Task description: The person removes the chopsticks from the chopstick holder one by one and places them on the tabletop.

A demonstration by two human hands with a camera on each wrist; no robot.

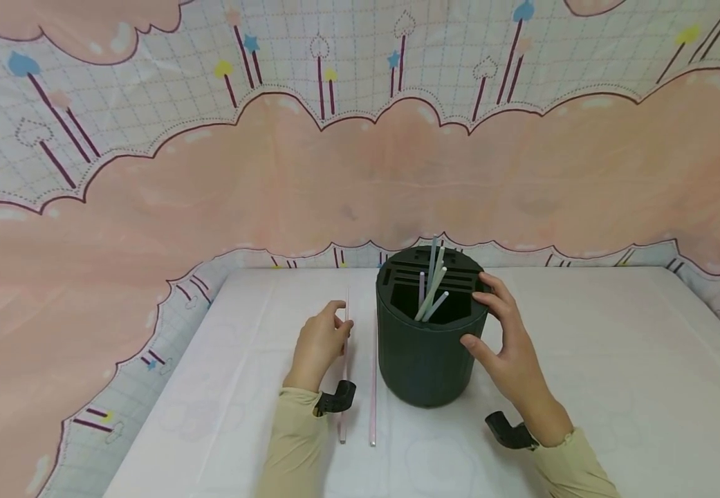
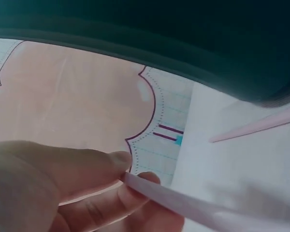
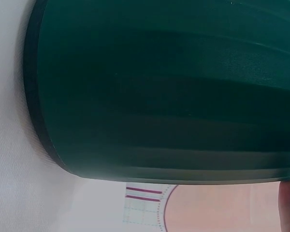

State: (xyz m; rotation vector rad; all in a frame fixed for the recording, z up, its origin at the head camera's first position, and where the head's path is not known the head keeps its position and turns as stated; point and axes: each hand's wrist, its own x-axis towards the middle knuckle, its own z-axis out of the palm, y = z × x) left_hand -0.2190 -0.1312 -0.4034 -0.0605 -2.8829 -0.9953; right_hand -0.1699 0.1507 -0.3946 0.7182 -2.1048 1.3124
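My left hand (image 1: 317,349) pinches a thin pink straw (image 2: 183,203) between thumb and fingertips, left of a dark green round pen holder (image 1: 431,366). A second pink straw (image 1: 373,387) lies on the table between that hand and the holder. With its fingers at the rim and its thumb against the side, my right hand (image 1: 512,349) holds the holder from the right. The holder stands upright, and several pale green, blue and purple straws (image 1: 432,290) lean in its front compartment. Only one fingertip (image 3: 287,205) of the right hand shows in the right wrist view.
A white cloth covers the table (image 1: 615,387). Behind it hangs a peach and white printed curtain (image 1: 360,187) with cloud shapes, which also borders the table's left and right sides. Each wrist carries a black strap-on camera (image 1: 509,430).
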